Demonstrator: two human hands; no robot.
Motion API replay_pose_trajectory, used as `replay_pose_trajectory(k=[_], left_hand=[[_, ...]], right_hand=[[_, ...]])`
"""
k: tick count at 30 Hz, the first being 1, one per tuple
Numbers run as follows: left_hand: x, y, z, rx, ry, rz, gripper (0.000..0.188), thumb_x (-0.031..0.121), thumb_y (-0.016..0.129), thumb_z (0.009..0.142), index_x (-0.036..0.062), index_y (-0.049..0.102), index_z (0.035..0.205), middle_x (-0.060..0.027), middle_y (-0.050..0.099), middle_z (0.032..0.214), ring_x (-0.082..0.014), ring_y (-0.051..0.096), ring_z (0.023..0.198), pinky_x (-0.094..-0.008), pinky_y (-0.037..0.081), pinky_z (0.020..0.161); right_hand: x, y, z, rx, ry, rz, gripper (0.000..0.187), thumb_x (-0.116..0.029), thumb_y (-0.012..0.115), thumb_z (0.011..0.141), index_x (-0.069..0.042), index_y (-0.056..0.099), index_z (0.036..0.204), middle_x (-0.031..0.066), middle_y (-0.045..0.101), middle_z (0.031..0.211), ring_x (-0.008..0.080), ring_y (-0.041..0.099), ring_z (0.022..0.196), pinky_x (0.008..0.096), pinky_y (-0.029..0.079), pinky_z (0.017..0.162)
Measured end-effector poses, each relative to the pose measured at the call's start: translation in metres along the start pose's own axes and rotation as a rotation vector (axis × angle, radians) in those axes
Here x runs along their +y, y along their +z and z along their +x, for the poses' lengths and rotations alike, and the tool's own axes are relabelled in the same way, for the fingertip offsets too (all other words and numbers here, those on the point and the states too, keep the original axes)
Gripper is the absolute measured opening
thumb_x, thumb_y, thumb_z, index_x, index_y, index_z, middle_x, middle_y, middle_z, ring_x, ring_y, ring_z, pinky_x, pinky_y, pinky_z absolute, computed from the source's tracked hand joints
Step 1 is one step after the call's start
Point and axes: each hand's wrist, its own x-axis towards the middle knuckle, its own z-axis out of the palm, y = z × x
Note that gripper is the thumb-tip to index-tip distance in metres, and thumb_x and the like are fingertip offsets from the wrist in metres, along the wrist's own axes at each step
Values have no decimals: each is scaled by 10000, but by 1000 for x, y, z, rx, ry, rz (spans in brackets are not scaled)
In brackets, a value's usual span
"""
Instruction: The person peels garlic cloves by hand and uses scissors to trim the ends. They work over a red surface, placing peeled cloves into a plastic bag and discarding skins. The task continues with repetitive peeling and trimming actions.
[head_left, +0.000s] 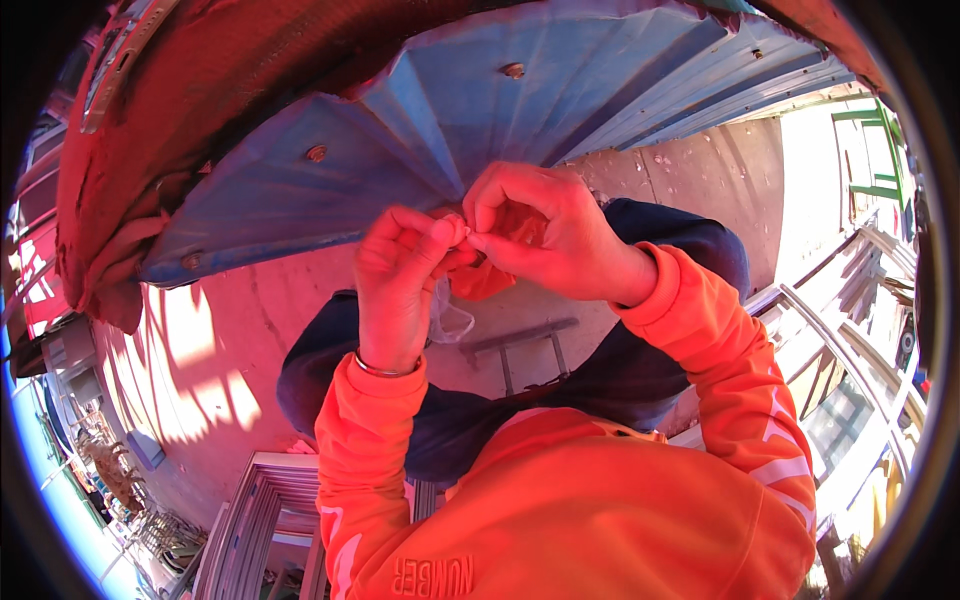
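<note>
My left hand (pixel 392 285) and my right hand (pixel 555 235) meet in front of me, thumbs and fingers pinched together. Their fingertips come together at one spot, on something small and pale that I cannot make out. Just under the fingers hangs a crumpled orange-red piece (pixel 484 282), cloth or thin plastic; part of it shows through the gap in my right hand's curled fingers. A thin, whitish, see-through loop (pixel 452 325) dangles beside my left wrist, which wears a metal bangle (pixel 388 371). Both sleeves are orange.
Close ahead stands a blue corrugated metal sheet (pixel 420 130) with bolt heads, under a dark red cover (pixel 210 90). Between my knees, a grey barred metal piece (pixel 525 343) lies on the floor. Stacked frames (pixel 255 510) are at lower left; white frames (pixel 850 340) stand right.
</note>
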Motion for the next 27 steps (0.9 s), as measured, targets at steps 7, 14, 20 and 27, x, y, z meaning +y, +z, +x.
replay_pose_trajectory(k=[7, 14, 20, 27], left_hand=[[9, 0, -4, 8, 20, 207, 140, 111, 699, 1029, 8, 656, 1114, -68, 740, 1026, -133, 716, 878, -288, 588, 828], [0, -10, -5, -23, 36, 269, 178, 115, 693, 1035, -7, 705, 1165, -52, 750, 1038, -117, 711, 906, -283, 573, 836], [-4, -9, -3, -21, 20, 192, 186, 159, 658, 1065, -3, 695, 1149, -44, 735, 1051, -117, 695, 956, -285, 561, 894], [-9, -18, 8, 194, 100, 169, 230, 215, 694, 1045, 17, 710, 1161, -52, 746, 1078, -106, 663, 1006, -266, 535, 885]], right_hand=[[-12, 5, 5, 51, -29, -63, 136, 62, 708, 897, 13, 643, 1006, 84, 651, 1042, 165, 654, 918, 290, 528, 827], [-4, 4, 9, 21, -212, -200, 136, 80, 673, 916, 1, 665, 1026, 87, 636, 1014, 173, 686, 862, 299, 546, 755], [-5, 4, 9, -46, -212, -246, 130, 82, 657, 913, -2, 638, 1010, 99, 614, 994, 230, 677, 835, 328, 537, 742], [1, 10, 8, -125, -217, -296, 118, 61, 678, 903, -4, 648, 997, 104, 625, 990, 243, 656, 864, 340, 524, 746]])
